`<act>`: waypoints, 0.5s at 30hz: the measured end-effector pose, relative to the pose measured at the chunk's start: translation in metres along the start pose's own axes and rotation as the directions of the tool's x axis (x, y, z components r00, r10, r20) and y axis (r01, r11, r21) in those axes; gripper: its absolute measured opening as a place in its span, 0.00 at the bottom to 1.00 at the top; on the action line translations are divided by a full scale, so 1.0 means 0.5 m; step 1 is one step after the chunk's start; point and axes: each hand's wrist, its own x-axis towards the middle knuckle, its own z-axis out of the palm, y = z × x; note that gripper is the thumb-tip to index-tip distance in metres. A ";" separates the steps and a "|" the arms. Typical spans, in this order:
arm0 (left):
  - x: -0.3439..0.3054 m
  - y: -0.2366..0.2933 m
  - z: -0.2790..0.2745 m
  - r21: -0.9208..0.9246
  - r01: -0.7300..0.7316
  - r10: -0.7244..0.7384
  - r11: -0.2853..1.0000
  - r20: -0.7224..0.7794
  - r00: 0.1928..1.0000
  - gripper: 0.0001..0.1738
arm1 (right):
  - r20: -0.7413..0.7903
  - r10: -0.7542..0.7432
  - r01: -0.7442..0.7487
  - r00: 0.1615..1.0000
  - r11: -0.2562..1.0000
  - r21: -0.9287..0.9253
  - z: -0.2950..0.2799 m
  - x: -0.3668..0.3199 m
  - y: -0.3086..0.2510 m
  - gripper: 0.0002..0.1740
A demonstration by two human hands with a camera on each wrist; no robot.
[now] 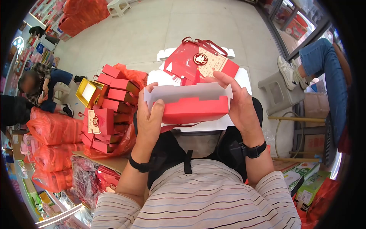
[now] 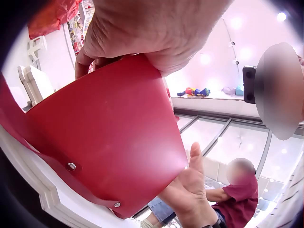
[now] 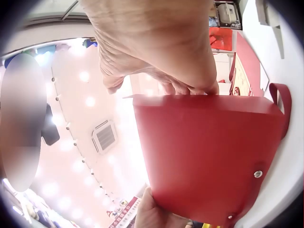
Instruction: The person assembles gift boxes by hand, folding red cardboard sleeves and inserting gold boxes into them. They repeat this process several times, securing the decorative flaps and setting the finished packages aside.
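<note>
An open-topped red paper gift box (image 1: 196,110) with a pale inside is upright over the person's lap. My left hand (image 1: 149,114) grips its left end, thumb over the near corner and fingers behind. At the other end, my right hand (image 1: 244,108) has its fingers spread and extended, the fingertips right at the top edge in the right wrist view. A red ribbon strap (image 2: 54,164) runs along the box's lower part, fixed with silver rivets (image 2: 71,166). Just beyond lie flat red gift boxes (image 1: 183,61) with a cream panel, a round emblem and ribbon handles.
A white board (image 1: 244,82) lies under the flat boxes. To the left, finished-looking red boxes (image 1: 118,95) pile up in red plastic beside a yellow box (image 1: 88,93) and stacked red bags (image 1: 53,128). A grey stool (image 1: 282,91) and a seated person's leg (image 1: 324,68) are at right.
</note>
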 end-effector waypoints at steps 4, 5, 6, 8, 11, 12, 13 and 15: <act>-0.001 0.002 -0.002 0.087 0.003 -0.003 0.996 -0.004 1.000 0.30 | -0.046 0.059 -0.069 0.997 0.965 -0.254 0.023 0.000 -0.013 0.35; -0.001 0.002 -0.004 0.100 -0.006 0.004 0.995 0.025 1.000 0.31 | -0.074 0.085 -0.104 0.994 0.945 -0.311 0.029 0.001 -0.020 0.34; 0.000 0.001 -0.006 0.113 -0.016 0.010 0.994 0.053 0.999 0.33 | -0.103 0.109 -0.140 0.989 0.920 -0.366 0.032 0.003 -0.023 0.32; 0.000 -0.006 -0.015 0.045 -0.016 0.012 0.999 0.096 0.995 0.37 | -0.134 0.118 -0.163 0.984 0.899 -0.406 0.026 0.007 -0.021 0.31; -0.004 -0.020 -0.028 -0.169 0.037 -0.009 0.985 0.158 0.987 0.44 | -0.141 0.135 -0.186 0.981 0.865 -0.466 0.021 0.012 -0.025 0.31; -0.002 -0.010 -0.028 -0.222 0.066 -0.024 0.973 0.188 0.982 0.45 | -0.137 0.141 -0.191 0.980 0.853 -0.486 0.022 0.012 -0.030 0.31; -0.004 -0.005 -0.029 -0.273 0.097 -0.037 0.957 0.217 0.975 0.47 | -0.145 0.148 -0.201 0.978 0.846 -0.494 0.024 0.012 -0.035 0.31; -0.013 -0.011 -0.030 -0.387 0.119 -0.024 0.914 0.241 0.970 0.47 | -0.156 0.162 -0.220 0.974 0.832 -0.509 0.026 0.012 -0.041 0.31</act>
